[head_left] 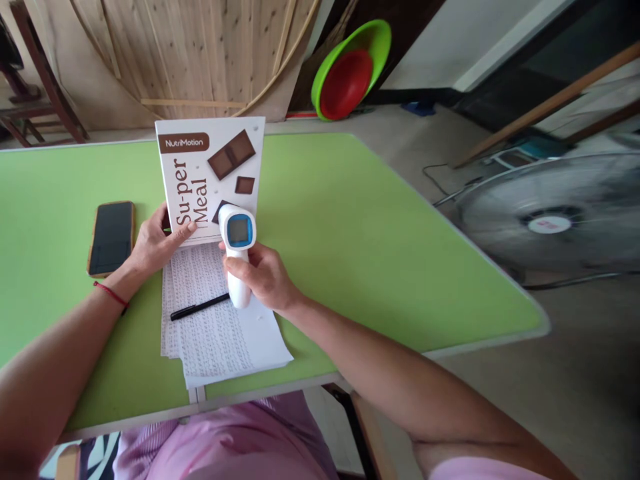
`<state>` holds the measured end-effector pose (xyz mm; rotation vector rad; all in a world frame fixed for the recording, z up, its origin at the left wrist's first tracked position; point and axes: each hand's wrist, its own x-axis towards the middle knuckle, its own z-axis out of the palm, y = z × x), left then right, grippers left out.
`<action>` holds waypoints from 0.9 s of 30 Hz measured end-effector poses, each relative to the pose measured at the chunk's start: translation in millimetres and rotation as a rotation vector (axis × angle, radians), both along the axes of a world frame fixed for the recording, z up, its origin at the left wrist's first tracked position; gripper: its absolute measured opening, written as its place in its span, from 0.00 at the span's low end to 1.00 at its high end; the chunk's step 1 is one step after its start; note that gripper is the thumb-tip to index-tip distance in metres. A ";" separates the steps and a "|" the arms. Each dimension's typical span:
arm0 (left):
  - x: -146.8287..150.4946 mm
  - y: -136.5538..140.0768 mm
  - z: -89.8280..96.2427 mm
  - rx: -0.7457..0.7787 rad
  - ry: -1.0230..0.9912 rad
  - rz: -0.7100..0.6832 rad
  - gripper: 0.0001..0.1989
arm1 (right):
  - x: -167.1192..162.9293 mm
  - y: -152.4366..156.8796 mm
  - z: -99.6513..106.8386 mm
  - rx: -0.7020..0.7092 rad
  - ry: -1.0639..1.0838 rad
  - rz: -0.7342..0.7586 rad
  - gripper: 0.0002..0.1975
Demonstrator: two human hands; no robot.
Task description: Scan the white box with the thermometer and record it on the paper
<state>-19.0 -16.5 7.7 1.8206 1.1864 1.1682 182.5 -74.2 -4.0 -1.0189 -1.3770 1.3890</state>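
My left hand [159, 239] grips the lower left edge of a white box [235, 147] printed "NutriMotion Su-per Meal" with chocolate pieces, its thumb across the front. The box stands upright on the green table. In front of its lower right corner, my right hand [267, 277] is wrapped round the handle of a white infrared thermometer [239, 287]. Its blue-framed screen faces me and looks blank. Below both hands lie handwritten sheets of paper [220, 347], with a black pen [195, 308] on top; the pen's right end reaches behind the thermometer.
A phone [112, 239] in an orange-brown case lies left of my left hand on the green table [380, 267]. Beyond the right edge stands a large fan [550, 220]. Green [380, 50] and red [347, 83] basins lean at the back, and a wooden chair [45, 87] is far left.
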 end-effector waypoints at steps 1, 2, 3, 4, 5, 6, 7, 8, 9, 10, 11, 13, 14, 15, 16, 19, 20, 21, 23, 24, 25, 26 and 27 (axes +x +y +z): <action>0.6 -0.8 0.3 0.001 -0.014 0.004 0.20 | 0.5 -0.7 0.9 0.006 -0.005 -0.012 0.16; 1.0 -1.3 0.5 0.008 -0.025 0.014 0.20 | 1.1 -1.7 2.5 0.016 -0.013 -0.031 0.16; 1.2 -1.6 0.6 0.024 -0.032 0.028 0.21 | 1.7 -2.9 4.8 0.032 -0.022 -0.062 0.16; 1.1 -1.5 0.6 0.046 -0.033 0.044 0.22 | 2.4 -4.0 7.7 0.054 -0.034 -0.106 0.15; 0.6 -1.1 0.6 0.072 -0.030 0.062 0.23 | 3.4 -5.1 11.2 0.085 -0.049 -0.159 0.15; -0.1 -0.3 0.4 0.095 -0.026 0.078 0.23 | 4.6 -6.0 14.8 0.121 -0.067 -0.213 0.14; -1.0 0.7 -0.1 0.112 -0.024 0.091 0.23 | 6.1 -6.5 18.3 0.156 -0.085 -0.262 0.13; -2.2 2.0 -0.9 0.122 -0.021 0.104 0.23 | 7.9 -6.5 21.2 0.190 -0.101 -0.308 0.13; -3.5 3.5 -2.1 0.128 -0.013 0.120 0.22 | 9.9 -6.2 23.4 0.217 -0.112 -0.344 0.13; -4.9 5.2 -3.8 0.133 0.006 0.145 0.22 | 12.0 -5.4 24.7 0.235 -0.120 -0.372 0.12; -6.4 7.0 -6.0 0.136 0.040 0.180 0.21 | 14.1 -4.4 25.3 0.246 -0.125 -0.394 0.12; -9.4 10.8 -11.6 0.140 0.135 0.264 0.22 | 17.9 -2.1 24.6 0.252 -0.130 -0.427 0.12; -10.8 12.7 -14.6 0.143 0.178 0.298 0.22 | 19.4 -1.1 23.8 0.251 -0.133 -0.440 0.12; -12.3 14.5 -17.6 0.149 0.206 0.317 0.22 | 20.6 -0.2 23.0 0.250 -0.135 -0.448 0.12; -13.6 16.1 -20.3 0.159 0.216 0.320 0.21 | 21.6 0.4 22.4 0.250 -0.134 -0.455 0.12; -16.8 19.4 -25.6 0.200 0.200 0.277 0.19 | 22.8 0.5 21.9 0.252 -0.124 -0.450 0.13; -17.3 19.9 -26.2 0.210 0.196 0.265 0.18 | 22.8 0.0 22.1 0.254 -0.121 -0.443 0.13; -17.6 20.0 -26.4 0.215 0.194 0.255 0.18 | 22.6 -0.5 22.4 0.255 -0.118 -0.437 0.13; -17.4 19.0 -25.4 0.215 0.195 0.245 0.18 | 21.8 -1.5 22.8 0.255 -0.113 -0.432 0.12; -16.9 18.1 -24.4 0.213 0.199 0.245 0.18 | 21.4 -1.8 22.9 0.254 -0.112 -0.433 0.12; -16.2 17.0 -23.2 0.208 0.208 0.247 0.18 | 21.2 -1.8 22.9 0.255 -0.113 -0.435 0.12; -15.3 15.7 -21.7 0.200 0.224 0.252 0.19 | 21.3 -1.6 22.8 0.258 -0.117 -0.439 0.12; -14.4 14.4 -20.2 0.189 0.246 0.262 0.20 | 21.9 -1.0 22.6 0.265 -0.124 -0.444 0.12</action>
